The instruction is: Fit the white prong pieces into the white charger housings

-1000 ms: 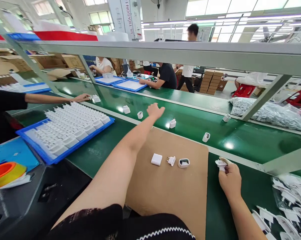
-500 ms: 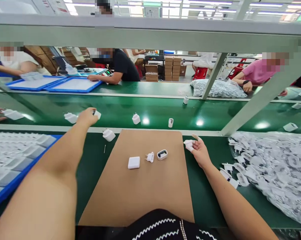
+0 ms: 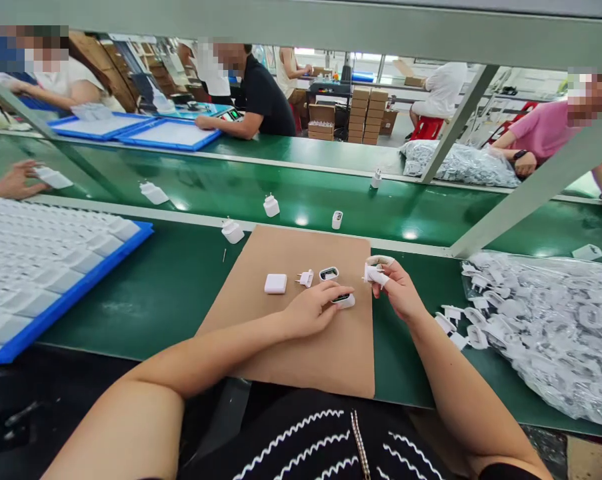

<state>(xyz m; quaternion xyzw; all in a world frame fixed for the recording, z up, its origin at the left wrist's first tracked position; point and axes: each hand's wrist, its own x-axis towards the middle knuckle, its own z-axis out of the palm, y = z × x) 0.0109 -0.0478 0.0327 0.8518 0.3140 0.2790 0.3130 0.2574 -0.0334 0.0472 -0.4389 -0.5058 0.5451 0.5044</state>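
My left hand (image 3: 311,312) is over the brown cardboard sheet (image 3: 305,363), its fingers closed on a white charger housing (image 3: 347,303) whose dark open end shows. Just right of it, my right hand (image 3: 401,289) pinches a white plug cap with pins (image 3: 373,273) between thumb and finger, at the sheet's right edge. The housing and the cap are apart. White covers wrap some right fingertips. On the sheet lie a white square charger block (image 3: 275,284), a loose plug cap (image 3: 305,278) and an open oval housing (image 3: 329,274).
Left is a blue-rimmed tray (image 3: 105,270) packed with white chargers. A plastic bag of plug caps (image 3: 555,333) lies right. Several white chargers stand on the green belt (image 3: 221,190) behind the sheet. Another person's hand (image 3: 18,181) holds one at far left. A slanted post (image 3: 525,173) rises right.
My left hand has come back from the belt at the left to the sheet, bringing the charger housing. My right hand has turned the plug cap. The view has tipped down.
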